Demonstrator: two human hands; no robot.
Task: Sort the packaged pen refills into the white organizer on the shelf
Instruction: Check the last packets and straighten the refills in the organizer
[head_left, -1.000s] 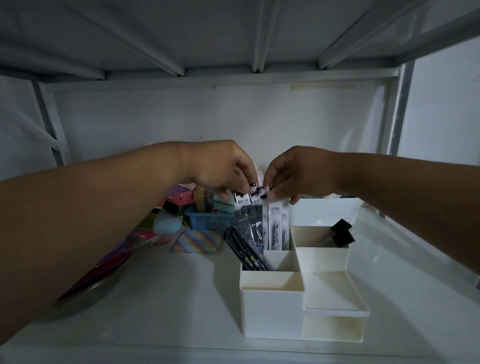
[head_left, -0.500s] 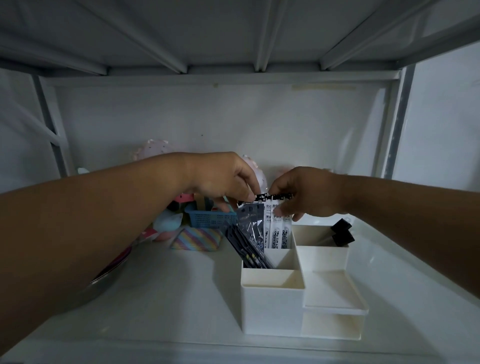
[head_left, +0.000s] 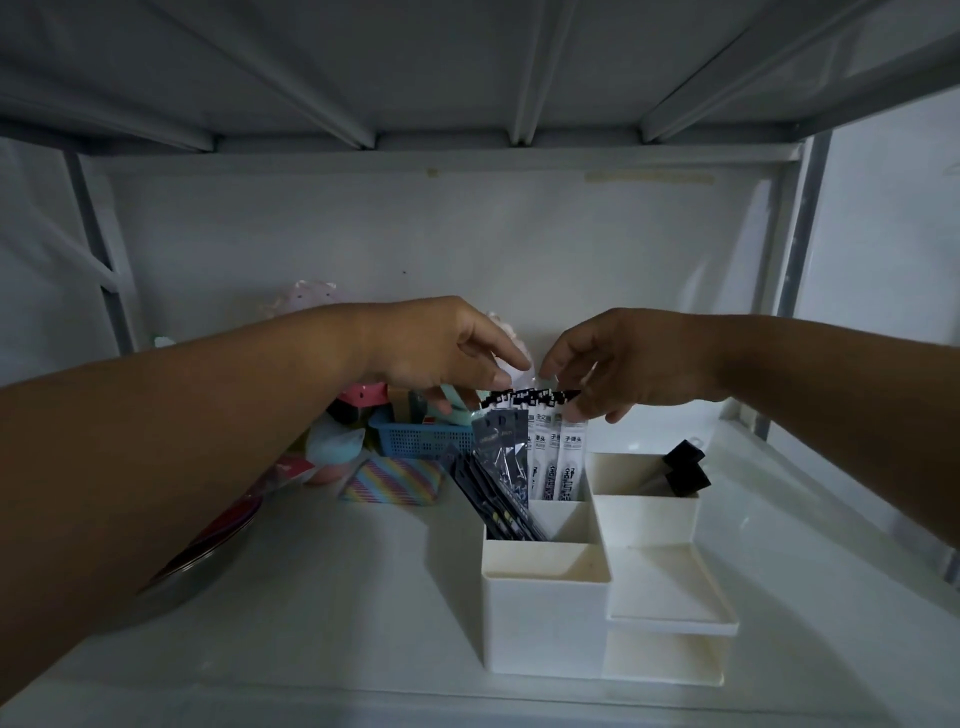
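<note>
The step in hand is judged to be the seating and evening-out of the white refill packs (head_left: 555, 457) in the rear left compartment of the white organizer (head_left: 545, 618), which stands right of centre in the frame on the white shelf (head_left: 322, 623). The packs are stood upright in that compartment, their black-and-white header strips lined up just below both hands, while a fan of dark refill packs (head_left: 498, 483) is leaned leftward beside them; it cannot be told whether a divider lies between the two groups. The left hand (head_left: 441, 353) is reached in from the left of the frame, palm down, its fingers loosely spread over the left end of the headers and apparently nothing grasped. The right hand (head_left: 623, 364) is brought in from the right, and its thumb and fingertips appear to be pinched on the right end of the header strip, though the contact is small and dim. The next move is judged to call for the packs to be pressed down gently and released without the leaning dark packs being disturbed. Black binder clips (head_left: 684, 467) are seen in the rear right compartment, and a blue basket (head_left: 415, 441) and a rainbow-striped pack (head_left: 392, 480) lie left of centre.
</note>
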